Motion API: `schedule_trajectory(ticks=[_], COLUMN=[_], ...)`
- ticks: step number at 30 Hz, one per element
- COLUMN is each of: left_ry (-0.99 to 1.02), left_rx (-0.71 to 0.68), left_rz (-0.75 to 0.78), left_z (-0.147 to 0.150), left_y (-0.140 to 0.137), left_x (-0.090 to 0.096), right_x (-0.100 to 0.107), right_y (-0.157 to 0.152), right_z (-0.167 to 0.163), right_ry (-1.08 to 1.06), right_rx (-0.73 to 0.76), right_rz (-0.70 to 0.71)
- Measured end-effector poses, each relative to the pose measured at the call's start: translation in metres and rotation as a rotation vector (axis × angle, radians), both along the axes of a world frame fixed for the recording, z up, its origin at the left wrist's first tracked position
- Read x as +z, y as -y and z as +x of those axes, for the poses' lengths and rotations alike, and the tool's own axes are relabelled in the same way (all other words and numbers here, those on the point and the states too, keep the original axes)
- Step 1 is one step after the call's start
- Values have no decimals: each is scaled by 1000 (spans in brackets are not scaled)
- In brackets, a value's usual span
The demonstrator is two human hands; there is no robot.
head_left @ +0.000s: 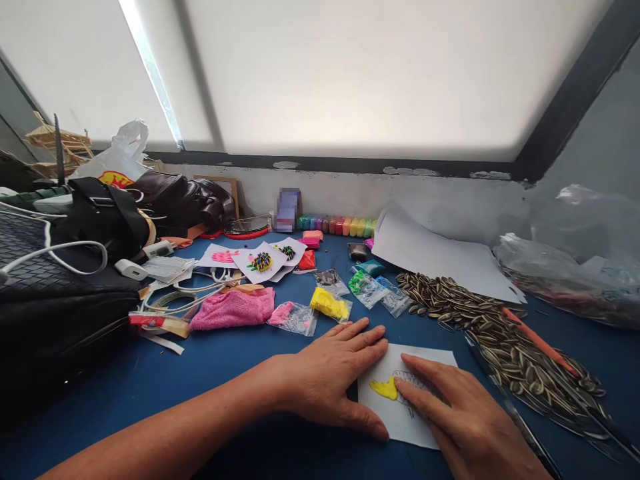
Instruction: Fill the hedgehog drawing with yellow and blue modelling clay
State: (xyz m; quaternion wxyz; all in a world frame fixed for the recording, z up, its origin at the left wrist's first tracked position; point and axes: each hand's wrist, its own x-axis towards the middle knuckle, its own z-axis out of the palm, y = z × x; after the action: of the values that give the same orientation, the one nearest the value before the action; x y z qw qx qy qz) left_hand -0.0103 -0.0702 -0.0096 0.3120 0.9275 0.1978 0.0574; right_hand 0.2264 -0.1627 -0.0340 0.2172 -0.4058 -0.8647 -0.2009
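Observation:
A white sheet of paper (373, 423) with a pencil or ink drawing lies on the blue table. Yellow modelling clay (384, 389) is spread thin over the drawing's left part. My left hand (335, 377) rests flat with fingers apart at the sheet's left edge, thumb on the paper. My right hand (463, 413) lies over the sheet's right side, fingers stretched out. One of its fingertips touches the clay's right end, and the hand hides part of the drawing. Beyond my left hand sits a yellow clay lump (330, 305) on its clear bag.
Sunflower seeds (520, 353) are heaped at the right, with an orange pencil-like stick (540, 340) on them. Small clay bags (367, 288), a pink cloth (234, 310) and decorated paper cards (257, 261) lie ahead. A black bag (65, 333) stands at the left.

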Motion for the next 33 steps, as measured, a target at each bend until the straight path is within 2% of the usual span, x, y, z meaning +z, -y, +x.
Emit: schedule_trajectory(ticks=[12,33], left_ry=[-58,-35], left_rx=[-6,-9], left_rz=[12,20], left_z=[0,0], left_y=[-1,-1], left_x=[4,2], right_x=[-1,-6], right_y=[0,0], right_z=[0,3], right_ry=[-36,-31], right_rx=[-16,2], right_rz=[19,-61])
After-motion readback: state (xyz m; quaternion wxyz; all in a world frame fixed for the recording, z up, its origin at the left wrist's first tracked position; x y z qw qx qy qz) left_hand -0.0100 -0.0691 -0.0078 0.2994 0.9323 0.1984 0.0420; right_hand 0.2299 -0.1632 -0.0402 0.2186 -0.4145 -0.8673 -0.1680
